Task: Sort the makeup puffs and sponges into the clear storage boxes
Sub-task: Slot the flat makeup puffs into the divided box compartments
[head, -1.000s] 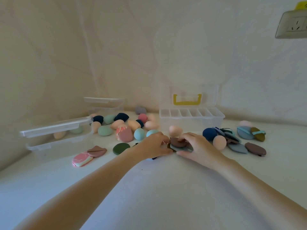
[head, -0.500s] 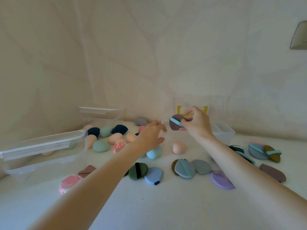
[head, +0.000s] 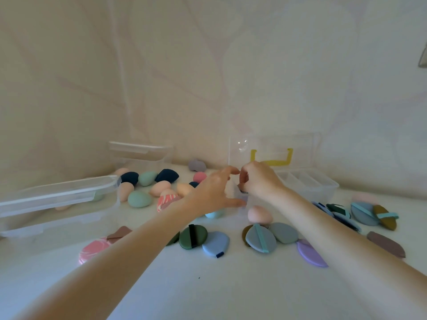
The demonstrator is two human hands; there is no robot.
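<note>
Puffs and sponges lie all over the white table (head: pixel 208 292), and only one puff is on its way into a box. Half a second ago I saw my right hand (head: pixel 258 181) holding a brown puff with a blue strap up in the air. Now that hand has dropped to the left end of the box with slots (head: pixel 309 181), and I can only see a dark edge of the brown puff (head: pixel 242 191) under my curled fingers. I think it is going into the first slot, so this one is almost sorted.

My right hand is bent down at the wrist, fingers curled round the puff. My left hand (head: pixel 212 192) has come close too. Its fingers are spread and mostly straight, and its thumb looks to touch the box corner, maybe to keep it from sliding. It holds nothing.

Lots is left: a green puff (head: pixel 193 236), a grey-blue puff (head: pixel 260 237) and a purple puff (head: pixel 309 252) sit near me. The egg-shaped sponges (head: pixel 139 198) wait by the long box (head: pixel 57 199) on the left.
</note>
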